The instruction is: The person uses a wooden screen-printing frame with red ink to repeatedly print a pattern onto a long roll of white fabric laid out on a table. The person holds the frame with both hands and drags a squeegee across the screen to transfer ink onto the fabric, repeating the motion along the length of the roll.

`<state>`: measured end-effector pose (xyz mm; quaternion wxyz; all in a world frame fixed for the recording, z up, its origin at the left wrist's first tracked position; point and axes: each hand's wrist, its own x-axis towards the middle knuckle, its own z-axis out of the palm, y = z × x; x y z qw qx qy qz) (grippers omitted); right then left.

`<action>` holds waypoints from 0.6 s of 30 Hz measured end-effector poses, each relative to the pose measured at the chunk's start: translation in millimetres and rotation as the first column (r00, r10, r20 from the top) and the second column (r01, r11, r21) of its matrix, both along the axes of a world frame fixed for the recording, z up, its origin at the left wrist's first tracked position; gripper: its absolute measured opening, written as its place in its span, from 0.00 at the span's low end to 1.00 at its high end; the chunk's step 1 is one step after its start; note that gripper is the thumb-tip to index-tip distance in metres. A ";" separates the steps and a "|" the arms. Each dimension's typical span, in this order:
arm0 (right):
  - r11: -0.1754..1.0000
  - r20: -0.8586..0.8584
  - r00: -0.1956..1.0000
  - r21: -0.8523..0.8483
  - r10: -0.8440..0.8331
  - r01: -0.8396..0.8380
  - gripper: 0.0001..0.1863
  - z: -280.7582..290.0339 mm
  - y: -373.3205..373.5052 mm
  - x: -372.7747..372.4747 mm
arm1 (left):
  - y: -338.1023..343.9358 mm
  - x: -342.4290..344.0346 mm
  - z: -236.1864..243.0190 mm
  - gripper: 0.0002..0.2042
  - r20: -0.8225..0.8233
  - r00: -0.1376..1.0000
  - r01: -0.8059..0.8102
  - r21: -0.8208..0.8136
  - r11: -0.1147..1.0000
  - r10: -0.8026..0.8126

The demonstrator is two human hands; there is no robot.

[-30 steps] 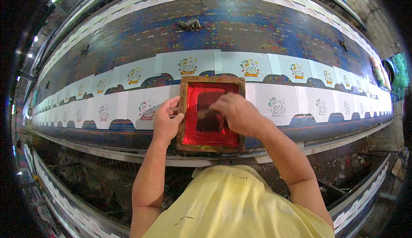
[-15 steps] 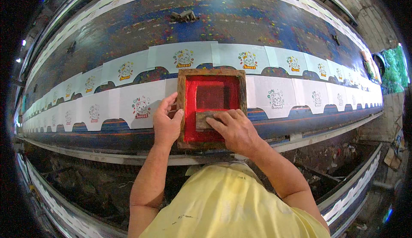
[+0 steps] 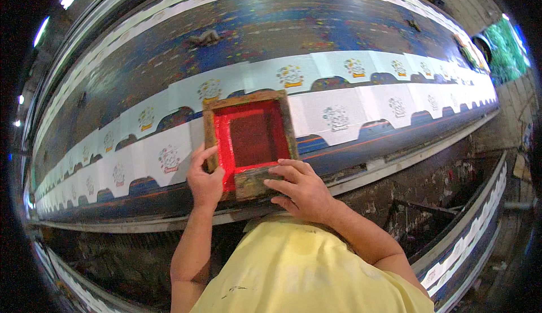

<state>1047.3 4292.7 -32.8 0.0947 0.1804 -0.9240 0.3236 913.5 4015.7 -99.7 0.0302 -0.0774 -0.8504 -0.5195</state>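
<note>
The left hand [image 3: 204,180] is clamped on the left side of a rectangular wooden frame [image 3: 289,126] with a glossy red inner border [image 3: 224,143] and a dark, see-through mesh [image 3: 257,140] in its middle. The frame sits between the two hands, mostly beyond the right one, overlapping the printed row; whether it rests flat or is raised, I cannot tell. The right hand [image 3: 302,188] has its fingers at the right end of a flat, weathered wooden block [image 3: 251,184] along the frame's near side — whether they are pinched round it, I cannot tell.

To both sides of the grip runs a row of white panels [image 3: 309,109] bearing small cartoon prints. Just beyond it lies a row of pale green panels [image 3: 257,78] with more colourful prints. Farther out, the long, dark, paint-speckled table [image 3: 282,27] carries a crumpled grey lump [image 3: 204,38]. A yellow shirt [image 3: 305,256] is on the near side.
</note>
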 end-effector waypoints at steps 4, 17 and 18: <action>0.936 0.009 0.960 -0.223 -0.279 0.274 0.25 -11.6 38.9 22.5 | 27.1 6.3 6.6 0.22 -0.012 1.000 -0.009 0.110 0.994 0.010; 0.823 0.123 0.911 -0.395 -0.393 0.408 0.24 -27.5 224.6 80.5 | 233.8 47.3 -13.9 0.18 0.026 0.999 0.020 0.266 0.964 -0.028; 0.823 0.133 0.915 -0.403 -0.381 0.401 0.24 -28.2 233.3 84.2 | 238.9 50.1 -13.7 0.19 0.066 0.998 0.008 0.270 0.963 -0.026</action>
